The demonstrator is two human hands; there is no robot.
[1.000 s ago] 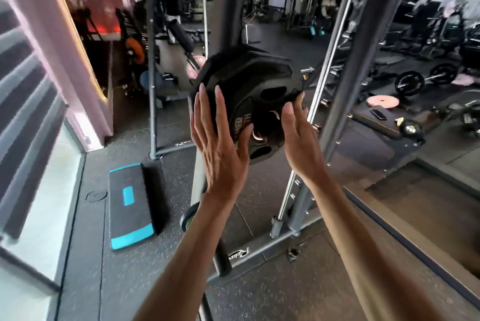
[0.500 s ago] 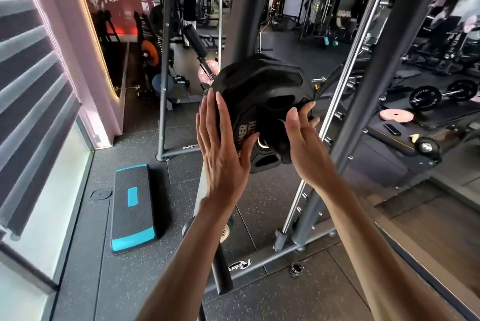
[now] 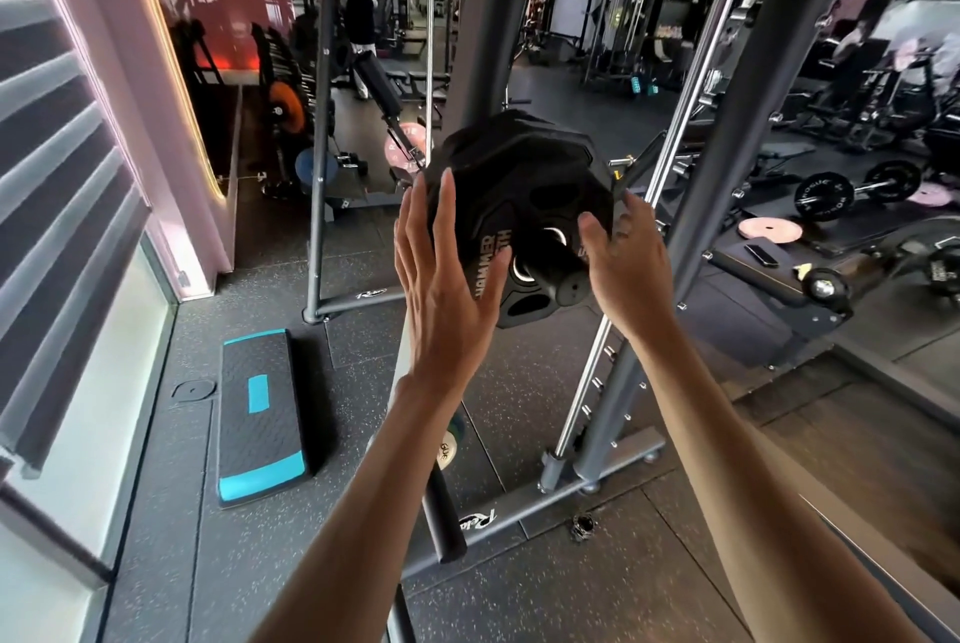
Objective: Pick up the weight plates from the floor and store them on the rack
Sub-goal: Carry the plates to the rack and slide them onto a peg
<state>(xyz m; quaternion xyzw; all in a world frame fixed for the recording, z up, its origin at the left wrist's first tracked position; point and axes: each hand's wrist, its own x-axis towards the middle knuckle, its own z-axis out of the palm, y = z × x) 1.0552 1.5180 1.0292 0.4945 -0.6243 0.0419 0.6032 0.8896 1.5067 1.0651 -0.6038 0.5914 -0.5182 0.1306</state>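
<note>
Speckled rubber floor (image 3: pixel 545 590) runs underfoot. Slatted blinds (image 3: pixel 52 174) fill the left edge.

The grey steel rack (image 3: pixel 740 122) rises ahead of us, its thick upright leaning across the view. A chrome guide rod (image 3: pixel 691 96) runs just beside the upright.

A black step platform (image 3: pixel 260 413) with teal trim lies flat on the floor, left of the rack's base.

The black weight plate (image 3: pixel 519 195) is off the floor and hangs on the rack's upper peg (image 3: pixel 569 286). The peg passes through the plate's chromed centre hole and its blunt end points toward us. We read "HAMMER" on the face.

Our left hand (image 3: pixel 441 278) lies flat on the plate's left side, fingers straight and released, covering that edge. Our right hand (image 3: pixel 628 257) rests at the right rim with its thumb on the face. Its fingers are nearly straight and gripping nothing.

A lower peg (image 3: pixel 441 512) juts out beneath. It carries a small plate (image 3: pixel 448 439), mostly hidden behind our left forearm.

To the right, well apart from the rack:
- a barbell (image 3: pixel 823 198) loaded with black plates
- a pink plate (image 3: pixel 769 230) lying flat
- a phone (image 3: pixel 761 253) on a dark padded surface

A small metal object (image 3: pixel 582 525) sits on the floor just beside the base rail; we cannot tell what it is. A person (image 3: pixel 358 18) stands far off.
</note>
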